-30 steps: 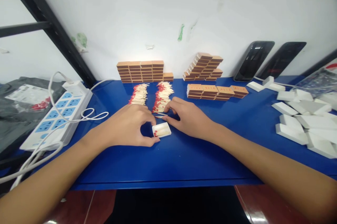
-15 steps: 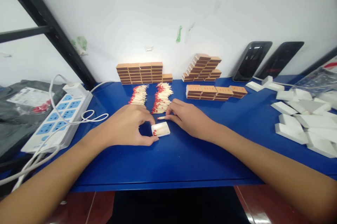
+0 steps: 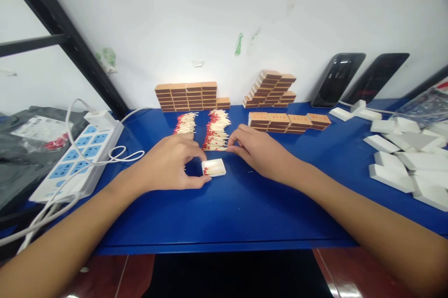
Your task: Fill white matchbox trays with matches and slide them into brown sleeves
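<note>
A small white tray (image 3: 219, 162) lies on the blue table, with several red-tipped matches inside it. Around its left end, my left hand (image 3: 178, 162) grips it between thumb and fingers. My right hand (image 3: 257, 151) is at the near right edge of the right match pile (image 3: 216, 132), thumb and forefinger pinched at the match ends; whether a match is between them is too small to tell. A second match pile (image 3: 185, 123) lies behind my left hand, which partly hides it.
Stacked matchboxes (image 3: 187, 97) stand along the wall, more boxes (image 3: 269, 90) and a low row (image 3: 289, 123) to the right. White trays (image 3: 416, 160) are heaped far right, near two phones (image 3: 338, 79). A power strip (image 3: 79, 158) with cables lies left.
My right hand has moved from beside the tray up to the right match pile. The matches it held then are no longer seen above the tray, and more matches lie in the tray.
</note>
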Demonstrator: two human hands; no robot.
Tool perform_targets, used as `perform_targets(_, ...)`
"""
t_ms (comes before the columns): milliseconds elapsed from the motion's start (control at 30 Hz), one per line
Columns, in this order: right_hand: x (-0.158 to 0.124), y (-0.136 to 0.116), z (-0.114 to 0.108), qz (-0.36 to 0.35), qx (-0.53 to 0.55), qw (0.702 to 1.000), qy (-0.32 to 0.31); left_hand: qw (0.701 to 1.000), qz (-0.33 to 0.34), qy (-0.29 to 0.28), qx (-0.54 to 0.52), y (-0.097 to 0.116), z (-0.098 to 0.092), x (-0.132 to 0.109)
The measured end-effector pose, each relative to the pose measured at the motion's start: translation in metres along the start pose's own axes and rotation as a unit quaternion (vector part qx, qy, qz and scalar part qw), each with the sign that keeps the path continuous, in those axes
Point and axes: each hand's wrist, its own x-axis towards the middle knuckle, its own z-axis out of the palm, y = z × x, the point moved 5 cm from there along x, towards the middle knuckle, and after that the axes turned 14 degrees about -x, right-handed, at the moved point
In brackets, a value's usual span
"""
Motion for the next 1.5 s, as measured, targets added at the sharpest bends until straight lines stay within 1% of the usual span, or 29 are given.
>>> perform_targets(133, 0.0, 0.001, -0.003, -0.009, 0.003, 1.0, 0.016, 1.0, 0.007, 0.013, 0.014, -0.001, 0.0, 0.0)
perform_targets(267, -0.001, 0.004, -0.008, -0.015, 0.002, 0.999, 0.05, 0.998, 0.024, 0.042, 0.044, -0.003, -0.002, 0.0)
perform_targets(367, -0.001, 0.006, -0.011, -0.014, 0.0, 0.998, 0.069, 0.997, 0.031, 0.05, 0.054, -0.004, -0.002, -0.001)
perform_targets(567, -0.002, 0.005, -0.011, -0.019, 0.006, 0.998, 0.061, 0.996, 0.034, 0.051, 0.057, -0.005, -0.001, 0.0)
perform_targets(733, -0.003, 0.005, -0.013, -0.016, 0.009, 0.997, 0.069, 0.996, 0.034, 0.056, 0.06, -0.006, -0.002, 0.001)
perform_targets(1033, -0.003, 0.004, -0.012, -0.04, 0.024, 0.996, 0.078, 0.996, 0.035, 0.053, 0.06, -0.007, -0.001, 0.0)
perform_targets(1167, -0.004, -0.001, -0.011, -0.043, 0.039, 0.997, 0.059, 0.996, 0.036, 0.053, 0.064, -0.006, -0.001, 0.0)
perform_targets(1367, -0.005, -0.015, -0.005, -0.036, 0.044, 0.998, -0.009, 0.997, 0.027, 0.046, 0.059, -0.004, 0.0, 0.0)
perform_targets(1500, -0.005, -0.02, 0.002, -0.047, 0.033, 0.998, -0.014, 0.997, 0.032, 0.04, 0.056, 0.0, 0.002, 0.001)
